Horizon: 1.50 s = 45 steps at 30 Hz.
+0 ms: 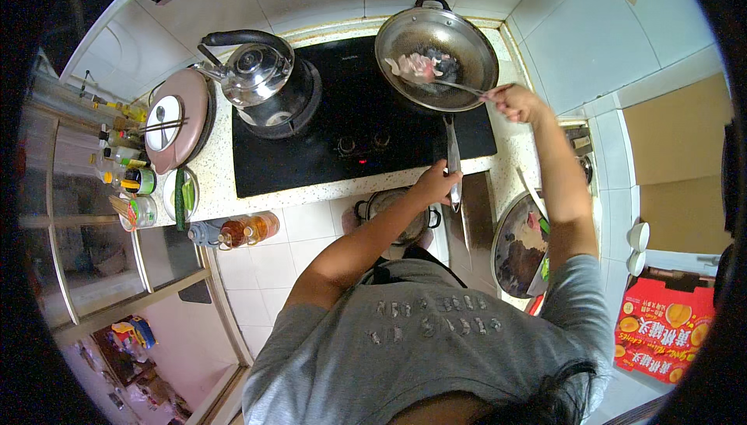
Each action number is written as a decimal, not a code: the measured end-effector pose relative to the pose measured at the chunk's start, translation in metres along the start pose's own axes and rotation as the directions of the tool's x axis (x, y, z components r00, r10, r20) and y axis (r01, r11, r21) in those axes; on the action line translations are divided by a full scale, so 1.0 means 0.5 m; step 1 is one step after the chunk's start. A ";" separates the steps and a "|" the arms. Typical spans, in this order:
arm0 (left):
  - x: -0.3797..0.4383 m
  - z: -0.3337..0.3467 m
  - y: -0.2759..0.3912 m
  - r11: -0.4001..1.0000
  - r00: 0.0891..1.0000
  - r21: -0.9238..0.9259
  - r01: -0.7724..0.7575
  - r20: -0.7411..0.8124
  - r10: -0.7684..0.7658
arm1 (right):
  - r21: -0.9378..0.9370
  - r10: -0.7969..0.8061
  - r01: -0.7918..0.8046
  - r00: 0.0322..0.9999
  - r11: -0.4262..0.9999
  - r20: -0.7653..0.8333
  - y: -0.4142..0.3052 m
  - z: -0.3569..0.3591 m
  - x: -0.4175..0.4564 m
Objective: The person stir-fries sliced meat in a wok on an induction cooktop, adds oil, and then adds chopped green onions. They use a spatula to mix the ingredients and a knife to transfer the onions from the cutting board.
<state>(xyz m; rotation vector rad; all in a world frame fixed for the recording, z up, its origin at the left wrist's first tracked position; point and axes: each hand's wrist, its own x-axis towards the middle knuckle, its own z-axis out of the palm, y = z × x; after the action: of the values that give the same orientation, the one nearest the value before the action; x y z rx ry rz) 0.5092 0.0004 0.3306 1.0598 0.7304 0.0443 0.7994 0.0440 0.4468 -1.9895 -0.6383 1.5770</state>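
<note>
A metal wok (467,46) stands on the right side of the black glass cooktop (362,168). Slices of pale pink meat (414,67) lie in the wok, left of a dark patch on its bottom. My left hand (439,183) grips the wok's metal handle (452,151) near the front edge of the counter. In my right hand (515,103), at the wok's right rim, is a thin metal spatula or ladle (458,87); its far end is at the meat, and its exact shape is blurred.
A steel kettle (257,84) stands on the cooktop's left side. Further left are a pinkish lid (197,95), a plate with a cucumber (180,200) and several bottles. At the right, a round cutting board (513,244) holds a cleaver (538,279). A lidded pot (388,206) sits below the counter.
</note>
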 end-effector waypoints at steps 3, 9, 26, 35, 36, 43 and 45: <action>0.002 -0.009 0.002 1.000 0.999 0.006 0.028 0.025 -0.028 | 0.339 -0.106 0.125 0.992 0.933 -0.073 0.034 0.071 0.014; 0.003 -0.010 0.000 1.000 1.000 -0.029 -0.002 0.012 0.002 | -0.271 -0.505 0.427 0.754 0.863 -0.420 0.087 0.068 -0.017; 0.003 -0.011 -0.004 0.999 0.999 -0.035 0.032 0.039 -0.031 | -0.943 -0.798 -0.031 0.524 0.331 -0.297 0.047 0.201 -0.141; 0.015 -0.020 -0.016 0.999 0.999 -0.028 0.036 0.011 -0.036 | -0.978 -0.842 -0.047 0.502 0.203 -0.199 0.045 0.207 -0.168; 0.016 -0.021 -0.024 0.997 0.999 -0.074 -0.014 0.048 0.017 | -0.973 -0.821 -0.069 0.525 0.220 -0.223 0.045 0.196 -0.192; 0.011 -0.018 -0.010 0.995 0.998 -0.093 0.027 0.050 -0.023 | -0.971 -0.854 -0.065 0.464 0.231 -0.234 0.044 0.185 -0.208; 0.002 -0.013 -0.004 0.995 0.999 -0.094 0.016 0.048 -0.011 | -0.976 -0.855 -0.044 0.474 0.214 -0.209 0.051 0.189 -0.204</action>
<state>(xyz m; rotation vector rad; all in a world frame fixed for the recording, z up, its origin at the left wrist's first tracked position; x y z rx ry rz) 0.5057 0.0050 0.3267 0.9624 0.6859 0.0419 0.6865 -0.0313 0.4869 -2.4271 -1.8096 -0.3810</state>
